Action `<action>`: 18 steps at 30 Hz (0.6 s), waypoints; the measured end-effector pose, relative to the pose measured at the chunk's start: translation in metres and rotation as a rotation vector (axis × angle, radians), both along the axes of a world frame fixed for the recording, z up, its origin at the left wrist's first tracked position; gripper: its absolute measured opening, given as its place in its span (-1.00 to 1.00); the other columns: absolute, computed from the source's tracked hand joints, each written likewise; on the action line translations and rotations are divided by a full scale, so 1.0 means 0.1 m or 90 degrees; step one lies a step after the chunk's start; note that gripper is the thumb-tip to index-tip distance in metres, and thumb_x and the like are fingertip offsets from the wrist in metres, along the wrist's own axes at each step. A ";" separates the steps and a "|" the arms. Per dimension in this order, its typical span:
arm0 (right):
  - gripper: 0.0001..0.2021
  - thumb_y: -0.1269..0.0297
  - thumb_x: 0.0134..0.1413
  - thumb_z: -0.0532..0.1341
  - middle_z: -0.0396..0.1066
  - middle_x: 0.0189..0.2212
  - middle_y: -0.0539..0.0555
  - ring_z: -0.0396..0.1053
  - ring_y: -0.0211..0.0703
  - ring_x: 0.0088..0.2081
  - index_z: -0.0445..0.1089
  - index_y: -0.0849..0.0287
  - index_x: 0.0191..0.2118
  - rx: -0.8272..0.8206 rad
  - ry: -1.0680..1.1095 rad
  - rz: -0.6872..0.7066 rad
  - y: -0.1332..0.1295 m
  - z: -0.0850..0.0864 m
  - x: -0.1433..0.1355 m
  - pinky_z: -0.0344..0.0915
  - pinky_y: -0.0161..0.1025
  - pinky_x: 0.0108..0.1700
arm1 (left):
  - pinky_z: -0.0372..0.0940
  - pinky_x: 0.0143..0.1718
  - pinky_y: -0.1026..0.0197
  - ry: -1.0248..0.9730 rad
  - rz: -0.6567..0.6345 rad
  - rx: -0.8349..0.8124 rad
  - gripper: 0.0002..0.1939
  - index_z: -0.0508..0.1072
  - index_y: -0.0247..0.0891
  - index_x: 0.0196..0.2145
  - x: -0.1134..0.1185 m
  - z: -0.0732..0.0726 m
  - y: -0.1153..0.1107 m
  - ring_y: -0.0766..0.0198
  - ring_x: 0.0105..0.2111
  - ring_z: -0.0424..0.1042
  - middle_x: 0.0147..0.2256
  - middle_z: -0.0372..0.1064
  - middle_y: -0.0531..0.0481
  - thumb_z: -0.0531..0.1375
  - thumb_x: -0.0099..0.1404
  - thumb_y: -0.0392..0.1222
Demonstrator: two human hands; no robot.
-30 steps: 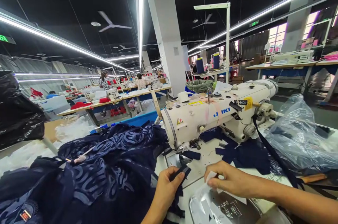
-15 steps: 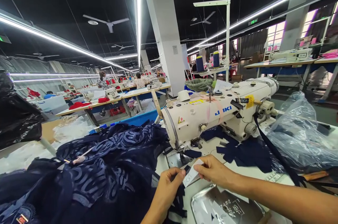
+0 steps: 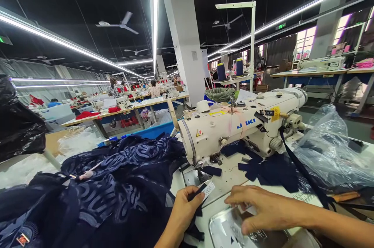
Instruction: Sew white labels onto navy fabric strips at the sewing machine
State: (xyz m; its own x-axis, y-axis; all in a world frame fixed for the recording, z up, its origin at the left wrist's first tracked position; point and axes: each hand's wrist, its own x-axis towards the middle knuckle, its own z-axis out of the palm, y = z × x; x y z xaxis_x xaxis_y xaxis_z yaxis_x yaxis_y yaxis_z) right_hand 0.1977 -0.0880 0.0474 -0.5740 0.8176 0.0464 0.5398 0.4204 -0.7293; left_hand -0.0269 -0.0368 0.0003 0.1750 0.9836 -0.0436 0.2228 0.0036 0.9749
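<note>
My left hand (image 3: 187,205) is closed, pinching a small white label (image 3: 209,190) with dark lettering between thumb and fingers. A narrow dark strip lies along the label at my fingertips. My right hand (image 3: 257,209) is open, thumb and fingers apart, over the shiny metal plate (image 3: 217,224) in the machine bed; something pale shows beneath its fingers, too covered to make out. Just beyond both hands stands a white sewing machine (image 3: 216,131), its needle area near the label. Navy fabric with a lighter pattern (image 3: 96,201) is heaped to the left of my left hand.
Navy cloth scraps (image 3: 274,172) lie on the table under the machine arm. A clear plastic bag (image 3: 327,150) sits at right, with a dark strap (image 3: 300,166) hanging beside it. Thread cones (image 3: 221,72) stand behind. A black plastic bag (image 3: 20,123) is at far left.
My right hand has let go of the label and moved right and down, its fingers opening. The label stays in my left hand, now turned with its lettering tilted upward.
</note>
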 end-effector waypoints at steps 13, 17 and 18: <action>-0.68 0.02 -0.21 0.24 0.31 -0.47 0.02 0.24 -0.19 -0.39 0.28 0.22 -0.56 -0.117 0.512 -0.212 0.47 -0.33 -0.48 0.14 -0.22 -0.23 | -0.08 -0.56 0.33 -0.053 -0.036 0.021 -0.58 0.35 -0.30 -0.66 -0.03 0.19 -0.09 0.43 -0.62 -0.01 -0.69 0.06 0.17 0.27 -0.19 0.15; -0.68 0.03 -0.23 0.28 0.35 -0.31 0.08 0.27 -0.13 -0.24 0.31 0.22 -0.53 -0.210 0.571 -0.169 0.39 -0.26 -0.35 0.10 -0.18 -0.11 | -0.08 -0.59 0.33 -0.075 -0.007 -0.017 -0.54 0.33 -0.30 -0.67 -0.03 0.12 -0.05 0.44 -0.65 0.01 -0.70 0.07 0.16 0.28 -0.25 0.20; -0.68 0.05 -0.25 0.30 0.34 -0.23 0.10 0.25 -0.10 -0.17 0.31 0.22 -0.53 -0.231 0.573 -0.143 0.37 -0.25 -0.36 0.08 -0.16 -0.08 | -0.07 -0.59 0.33 -0.076 -0.007 -0.030 -0.52 0.33 -0.30 -0.67 -0.02 0.11 -0.04 0.43 -0.65 0.03 -0.70 0.10 0.15 0.27 -0.28 0.22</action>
State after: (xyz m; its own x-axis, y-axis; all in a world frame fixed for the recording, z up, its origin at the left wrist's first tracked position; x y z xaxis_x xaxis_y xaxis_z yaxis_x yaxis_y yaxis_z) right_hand 0.1618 -0.0510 0.0225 -0.2784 0.9537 0.1139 -0.2385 0.0462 -0.9700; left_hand -0.0285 -0.0409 0.0109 0.1920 0.9791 -0.0674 0.1059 0.0476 0.9932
